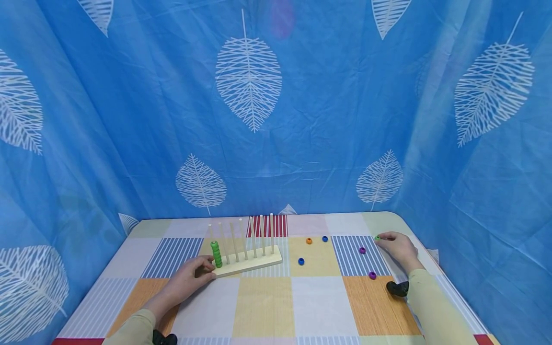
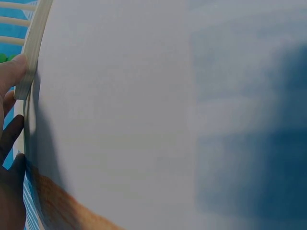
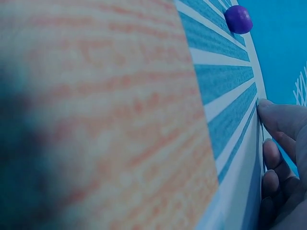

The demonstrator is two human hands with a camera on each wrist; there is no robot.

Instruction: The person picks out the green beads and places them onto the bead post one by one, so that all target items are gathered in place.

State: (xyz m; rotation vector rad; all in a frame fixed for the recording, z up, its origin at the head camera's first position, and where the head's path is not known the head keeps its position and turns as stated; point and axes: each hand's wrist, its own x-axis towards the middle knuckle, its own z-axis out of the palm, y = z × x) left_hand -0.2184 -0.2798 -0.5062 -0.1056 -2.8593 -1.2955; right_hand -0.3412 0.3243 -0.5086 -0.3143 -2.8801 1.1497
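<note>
A pale wooden peg board with several upright pegs stands on the left half of the table. Green beads are stacked on its leftmost peg. My left hand grips the board's left end, the thumb at the front edge; in the left wrist view the thumb lies against the wood. Far to the right, my right hand pinches a green bead between thumb and fingertips, low over the cloth. That bead is hidden in the right wrist view.
Purple beads lie left of my right hand, one of them nearer to me. An orange bead and two blue beads, one at the back, lie mid-table. Blue curtains surround the patterned tablecloth.
</note>
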